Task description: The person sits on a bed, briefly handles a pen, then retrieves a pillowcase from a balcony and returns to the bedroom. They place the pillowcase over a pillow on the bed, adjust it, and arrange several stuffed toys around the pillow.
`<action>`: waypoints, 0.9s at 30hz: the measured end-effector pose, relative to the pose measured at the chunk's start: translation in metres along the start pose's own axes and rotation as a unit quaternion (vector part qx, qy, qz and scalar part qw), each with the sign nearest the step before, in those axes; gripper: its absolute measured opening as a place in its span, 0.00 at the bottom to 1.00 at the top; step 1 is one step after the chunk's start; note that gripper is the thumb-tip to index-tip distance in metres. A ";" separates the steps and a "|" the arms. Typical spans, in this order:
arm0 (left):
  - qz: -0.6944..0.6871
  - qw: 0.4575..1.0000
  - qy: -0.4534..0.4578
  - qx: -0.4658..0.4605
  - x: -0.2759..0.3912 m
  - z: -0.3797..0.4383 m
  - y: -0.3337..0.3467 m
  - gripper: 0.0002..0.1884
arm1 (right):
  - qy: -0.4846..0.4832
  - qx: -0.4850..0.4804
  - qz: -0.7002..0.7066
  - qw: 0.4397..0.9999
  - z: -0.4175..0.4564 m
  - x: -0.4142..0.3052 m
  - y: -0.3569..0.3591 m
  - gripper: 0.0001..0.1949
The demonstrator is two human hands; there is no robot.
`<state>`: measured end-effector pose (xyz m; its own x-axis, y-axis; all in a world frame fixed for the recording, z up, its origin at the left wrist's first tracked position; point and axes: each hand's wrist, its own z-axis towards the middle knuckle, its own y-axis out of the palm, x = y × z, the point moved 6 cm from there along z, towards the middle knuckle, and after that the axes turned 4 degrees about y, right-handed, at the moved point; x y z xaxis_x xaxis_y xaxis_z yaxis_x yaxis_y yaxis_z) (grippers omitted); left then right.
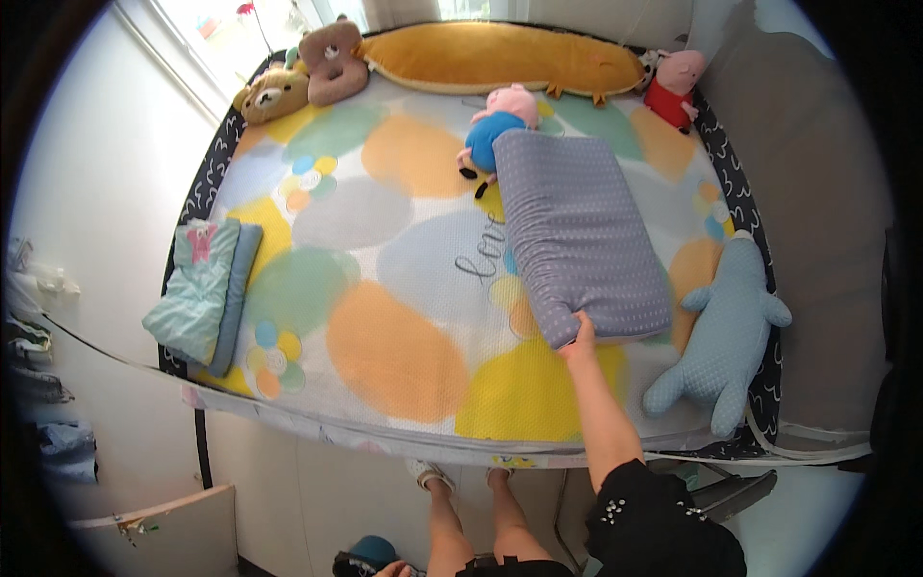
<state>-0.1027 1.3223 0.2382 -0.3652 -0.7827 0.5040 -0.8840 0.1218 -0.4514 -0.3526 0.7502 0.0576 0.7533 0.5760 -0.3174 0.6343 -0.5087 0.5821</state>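
A grey-purple patterned pillow [584, 231] lies lengthwise on the right half of the bed sheet [346, 216], which is printed with pastel ovals. My right hand [580, 339] grips its near edge, the thumb on top and the fingers hidden beneath. Against the pillow's far left corner rests a pink pig plush in blue [494, 137]. Low at the bottom edge, only part of my left hand [395, 570] shows, beside a dark teal rounded object [371, 552]; whether it holds that is unclear.
Folded blue-green bedding [202, 288] lies at the left edge, a light blue plush [728, 332] at the right. Along the far side are a long yellow-brown plush pillow [497, 58], a bear plush [274, 94] and a pig plush in red [674, 90]. A wooden board [173, 534] stands lower left.
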 end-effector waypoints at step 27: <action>-0.530 0.844 -0.039 -0.077 0.031 0.180 -0.009 0.27 | -0.479 0.042 -0.751 0.452 -0.230 0.074 0.122 0.38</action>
<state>-0.0534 1.1867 0.1258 0.6690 -0.5385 0.5123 -0.7317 -0.5983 0.3266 -0.2591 0.8776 0.2771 -0.8350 -0.2083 -0.5093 0.5291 -0.0498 -0.8471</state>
